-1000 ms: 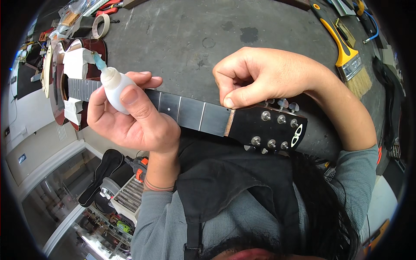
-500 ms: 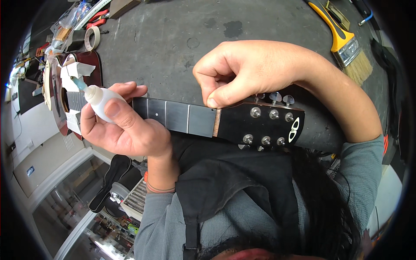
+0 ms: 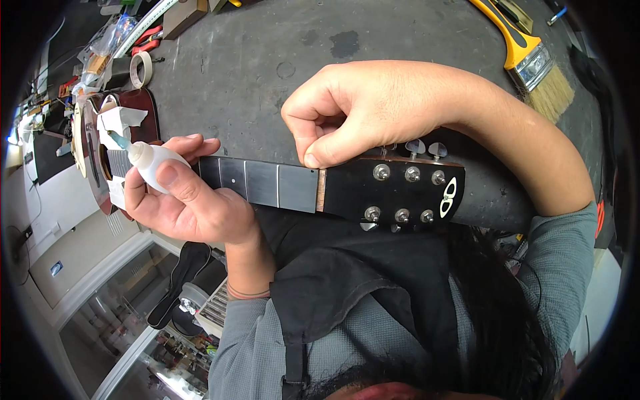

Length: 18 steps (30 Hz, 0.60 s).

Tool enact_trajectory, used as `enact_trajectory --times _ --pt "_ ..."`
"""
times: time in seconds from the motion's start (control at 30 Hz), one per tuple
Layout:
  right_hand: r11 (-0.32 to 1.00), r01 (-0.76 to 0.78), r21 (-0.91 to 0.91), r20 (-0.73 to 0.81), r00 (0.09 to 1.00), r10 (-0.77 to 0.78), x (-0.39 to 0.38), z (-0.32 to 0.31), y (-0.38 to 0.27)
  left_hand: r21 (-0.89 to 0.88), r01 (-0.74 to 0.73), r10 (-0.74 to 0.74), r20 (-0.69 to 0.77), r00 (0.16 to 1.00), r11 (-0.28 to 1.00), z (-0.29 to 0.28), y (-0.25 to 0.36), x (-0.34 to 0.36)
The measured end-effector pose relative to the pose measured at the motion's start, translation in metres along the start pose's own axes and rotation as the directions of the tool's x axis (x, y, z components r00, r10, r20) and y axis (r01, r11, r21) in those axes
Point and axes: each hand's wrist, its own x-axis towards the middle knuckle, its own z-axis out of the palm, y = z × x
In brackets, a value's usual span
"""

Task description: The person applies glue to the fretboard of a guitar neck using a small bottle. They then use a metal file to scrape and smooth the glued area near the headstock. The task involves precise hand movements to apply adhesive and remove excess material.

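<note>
A guitar lies on its back, its dark fretboard [image 3: 260, 183] running toward a black headstock [image 3: 350, 193] on the right with metal tuning pegs. Between the two, a narrow strip of bare wood [image 3: 321, 193] shows at the nut slot. My left hand [image 3: 207, 210] is wrapped round a small white squeeze bottle [image 3: 159, 165], tilted over the neck with its bluish needle tip pointing up and left. My right hand [image 3: 363, 110] is closed in a pinch, thumb tip against the neck's far edge beside the bare strip. Whatever its curled fingers hold is hidden.
Pale tape pieces [image 3: 123, 123] sit on the guitar's reddish-brown body [image 3: 143, 103]. A tape roll [image 3: 141, 69] and red-handled pliers [image 3: 148, 41] lie at the far left of the dark worktop [image 3: 253, 60]. A yellow-handled brush [image 3: 527, 57] rests at the far right.
The neck, headstock and my right hand appear slightly farther left, partly because the whole view has shifted. Both hands keep the same grip.
</note>
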Motion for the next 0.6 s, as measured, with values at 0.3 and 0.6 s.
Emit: enact_trajectory --times 0.3,0.6 --pt "1.0 -0.009 -0.017 -0.026 1.0 0.008 -0.009 -0.001 -0.003 -0.019 -0.01 0.01 0.014 1.0 1.0 -0.002 -0.001 -0.001" --pt "0.999 -0.022 0.043 -0.059 0.998 0.025 -0.011 -0.003 0.003 -0.018 -0.038 0.039 0.038 0.999 0.999 -0.011 -0.003 -0.004"
